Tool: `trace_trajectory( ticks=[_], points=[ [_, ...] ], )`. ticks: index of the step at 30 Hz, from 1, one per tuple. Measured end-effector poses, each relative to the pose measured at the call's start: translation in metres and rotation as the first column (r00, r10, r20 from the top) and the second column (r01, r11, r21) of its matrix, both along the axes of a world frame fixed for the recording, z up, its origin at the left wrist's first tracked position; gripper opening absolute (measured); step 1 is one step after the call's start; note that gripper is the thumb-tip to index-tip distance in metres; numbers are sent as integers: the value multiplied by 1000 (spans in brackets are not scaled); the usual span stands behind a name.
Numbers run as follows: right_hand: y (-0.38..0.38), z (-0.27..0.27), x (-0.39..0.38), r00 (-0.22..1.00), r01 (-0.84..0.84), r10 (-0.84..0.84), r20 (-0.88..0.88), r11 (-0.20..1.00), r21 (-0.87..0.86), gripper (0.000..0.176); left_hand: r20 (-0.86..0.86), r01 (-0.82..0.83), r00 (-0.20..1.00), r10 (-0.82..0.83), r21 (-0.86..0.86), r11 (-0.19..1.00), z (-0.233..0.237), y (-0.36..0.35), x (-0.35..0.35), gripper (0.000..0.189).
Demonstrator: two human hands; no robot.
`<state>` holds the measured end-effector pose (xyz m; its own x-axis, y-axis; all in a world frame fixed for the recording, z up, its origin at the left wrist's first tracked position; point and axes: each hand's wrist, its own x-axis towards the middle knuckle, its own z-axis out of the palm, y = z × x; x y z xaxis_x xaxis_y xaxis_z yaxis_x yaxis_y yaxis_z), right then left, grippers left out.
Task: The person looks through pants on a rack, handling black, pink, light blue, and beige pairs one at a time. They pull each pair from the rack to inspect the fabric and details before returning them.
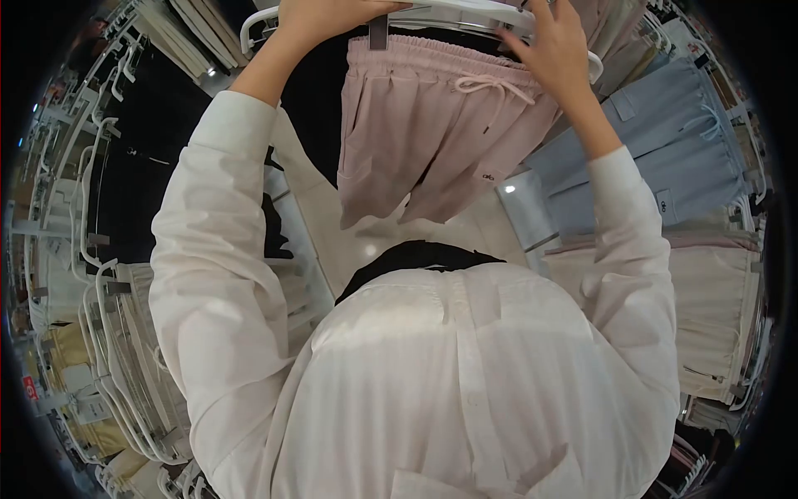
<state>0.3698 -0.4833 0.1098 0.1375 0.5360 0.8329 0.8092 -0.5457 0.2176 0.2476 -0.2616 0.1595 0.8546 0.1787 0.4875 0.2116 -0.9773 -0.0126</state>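
Pink drawstring pants (432, 125) hang from a white clip hanger (474, 8) at the top of the view, in front of my body. My left hand (337, 18) is closed around the hanger's left part. Beside its fingers, a dark grey clip (379, 33) grips the waistband. At the hanger's right part is my right hand (557, 46), its fingers bent over the bar and its thumb pointing inward above the waistband. The right clip is hidden by this hand. Behind the pants shows a black garment (312, 100).
Racks flank me on both sides. On the left hang black pants (137, 200) and several white hangers (104, 333) with light garments. Light blue pants (665, 141) and cream pants (706, 308) hang on the right. Pale tiled floor (374, 237) lies below.
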Motion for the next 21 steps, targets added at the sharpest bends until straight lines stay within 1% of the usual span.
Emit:
trace_trajectory(
  ticks=[2,3,5,6,8,9,10,12,13,14,15,16,17,18,19,20,21],
  points=[
    [7,-5,15,954,-109,125,-274,991,71,82,29,-12,1000,10,67,998,0,0,-4,48],
    [10,-10,24,951,-122,138,-277,990,73,82,25,-26,999,24,68,997,2,0,-8,48],
    [14,-18,39,938,-277,303,-169,947,161,83,108,14,994,-21,69,998,5,0,-13,48],
    [15,-17,31,935,-287,311,-170,945,156,83,109,4,994,-11,63,998,3,2,-15,48],
    [11,-6,9,938,-171,252,-240,935,312,87,125,30,991,-38,69,997,3,7,-20,48],
    [17,-1,0,954,-121,218,-206,908,401,69,131,30,991,-38,60,998,1,9,-20,47],
    [21,1,0,953,-135,229,-198,908,398,69,140,18,990,-26,59,998,3,9,-23,47],
    [20,0,3,982,33,29,-185,946,323,86,137,41,990,-46,39,998,6,6,-30,46],
    [19,1,5,984,28,31,-175,946,323,86,162,34,986,-36,17,999,6,7,-29,46],
    [16,4,9,982,-88,144,-122,921,380,94,177,30,984,-32,16,999,9,10,-31,46],
    [15,11,5,966,-203,253,-62,881,427,102,201,77,977,-68,-37,996,11,13,-34,46],
    [13,16,-1,967,-206,250,-51,883,422,102,224,131,969,-108,-88,988,12,13,-36,46],
    [11,23,-9,983,-119,172,-72,878,463,94,238,137,965,-113,-87,987,13,13,-37,46],
    [10,31,-13,991,-32,92,-93,862,507,85,216,120,972,-97,-95,988,15,12,-38,46],
    [6,36,-7,994,-30,81,-78,860,510,85,190,107,978,-87,-102,989,16,11,-38,46],
    [0,41,1,995,52,-22,-92,940,338,73,201,122,974,-101,-96,988,17,8,-39,46],
    [-5,44,6,988,138,-125,-90,978,154,62,202,93,977,-73,-94,991,17,5,-40,47]
  ],
)
